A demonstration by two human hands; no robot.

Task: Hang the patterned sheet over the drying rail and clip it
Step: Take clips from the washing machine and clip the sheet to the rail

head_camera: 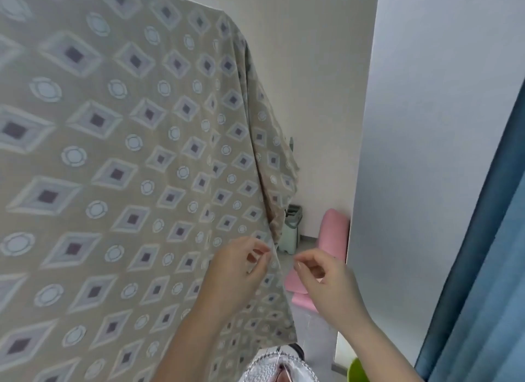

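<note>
The patterned sheet (127, 160), beige with grey diamonds and pale circles, hangs draped over a rail that stays hidden under its top fold. It fills the left and middle of the head view, its right edge falling in a fold. My left hand (241, 265) is at that right edge, thumb and forefinger pinching the fabric. My right hand (326, 279) hovers just to the right of the edge, fingers curled and apart, holding nothing. No clip is visible.
A white wall corner (366, 182) stands close on the right, with a blue curtain (483, 268) beyond it. Pink objects (332, 233) and a small white bin (289, 231) sit on the floor behind the sheet. A green rim (356, 370) shows at the bottom.
</note>
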